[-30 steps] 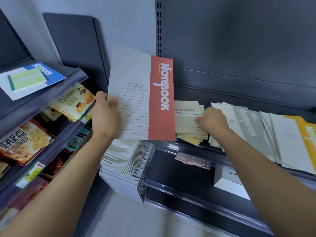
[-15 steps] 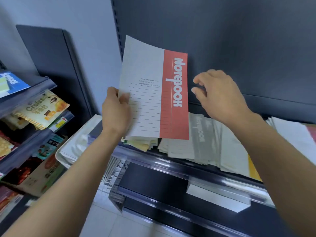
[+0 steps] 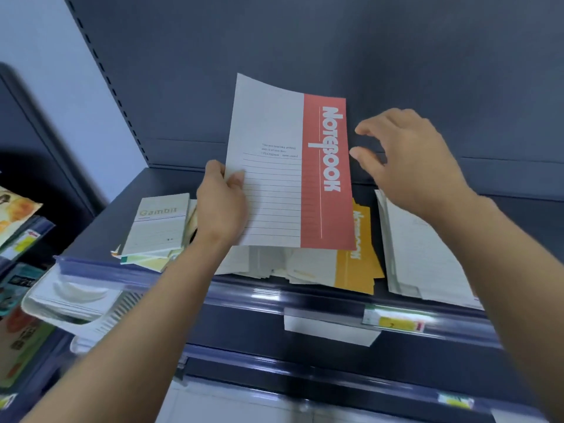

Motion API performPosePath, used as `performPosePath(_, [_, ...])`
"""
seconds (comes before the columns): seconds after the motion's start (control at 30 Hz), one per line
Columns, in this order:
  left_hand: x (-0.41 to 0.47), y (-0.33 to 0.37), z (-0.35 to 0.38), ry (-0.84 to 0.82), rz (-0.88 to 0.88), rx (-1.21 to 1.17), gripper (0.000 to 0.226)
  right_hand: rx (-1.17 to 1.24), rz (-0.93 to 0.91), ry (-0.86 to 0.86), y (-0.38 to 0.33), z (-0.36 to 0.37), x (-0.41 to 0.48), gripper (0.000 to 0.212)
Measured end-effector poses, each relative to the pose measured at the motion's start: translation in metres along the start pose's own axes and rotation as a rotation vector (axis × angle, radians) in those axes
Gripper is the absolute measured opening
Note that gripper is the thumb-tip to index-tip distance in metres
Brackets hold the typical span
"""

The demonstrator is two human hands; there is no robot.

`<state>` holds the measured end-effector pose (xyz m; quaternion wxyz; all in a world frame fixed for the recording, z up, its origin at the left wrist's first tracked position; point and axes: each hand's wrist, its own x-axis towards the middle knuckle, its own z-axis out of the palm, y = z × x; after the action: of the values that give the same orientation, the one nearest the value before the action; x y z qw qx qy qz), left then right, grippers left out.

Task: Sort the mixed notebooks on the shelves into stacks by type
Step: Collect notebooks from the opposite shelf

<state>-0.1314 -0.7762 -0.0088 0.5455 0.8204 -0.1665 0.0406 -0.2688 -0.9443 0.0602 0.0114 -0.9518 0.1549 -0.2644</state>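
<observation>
My left hand (image 3: 221, 203) grips the lower left edge of a white notebook with a red spine band (image 3: 290, 166), held upright above the shelf (image 3: 146, 190). Just right of the red edge hovers my right hand (image 3: 406, 160), fingers spread and loosely curved, touching nothing. Under the held notebook lies a fanned pile with a yellow-banded notebook (image 3: 357, 257) on its right side. A stack of small "Gambit" notepads (image 3: 157, 227) sits to the left. A separate stack of white notebooks (image 3: 421, 257) lies at the right.
The dark shelf back panel (image 3: 305, 50) rises close behind the notebooks. A price rail with labels (image 3: 396, 322) runs along the shelf's front edge. White plastic baskets (image 3: 70, 303) stand below at the left, beside racks of snack packets (image 3: 15, 215).
The view has risen, so the shelf top shows from above. My right hand has come off the pile and now hangs beside the red notebook, which my left hand still holds upright.
</observation>
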Motion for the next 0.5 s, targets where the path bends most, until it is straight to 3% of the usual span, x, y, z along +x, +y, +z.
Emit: performPosePath(0.5, [-0.057, 0.055, 0.127, -0.485, -0.149, 0.115, 0.021, -0.162, 0.071, 0.019, 0.091, -0.031, -0.050, 0.031])
